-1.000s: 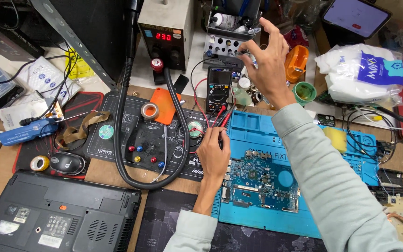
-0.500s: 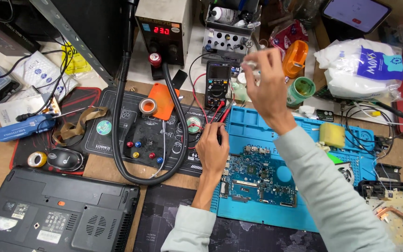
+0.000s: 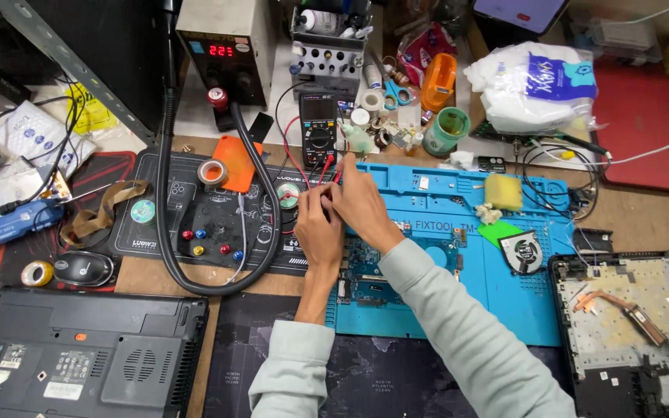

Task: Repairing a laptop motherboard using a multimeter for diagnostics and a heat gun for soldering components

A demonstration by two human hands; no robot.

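Note:
My left hand (image 3: 317,226) and my right hand (image 3: 363,203) meet at the left edge of the blue work mat (image 3: 458,209), just above a blue-green circuit board (image 3: 372,272) that lies on it. Each hand pinches a red-tipped meter probe (image 3: 327,166) whose tips stick up from the fingers. Their leads run to the dark multimeter (image 3: 319,130) standing right behind the hands. The fingers hide how the probes are gripped lower down, and my forearms cover part of the board.
A bench power supply (image 3: 222,46) and a black hose (image 3: 166,193) stand at the left rear. A closed laptop base (image 3: 79,364) lies at front left and an opened laptop chassis (image 3: 636,333) at front right. A small fan (image 3: 524,251), a yellow sponge (image 3: 502,191) and a green cup (image 3: 447,131) are nearby.
My right hand came down from the rack at the back and joined my left hand at the probes. My left hand stayed in place by the board.

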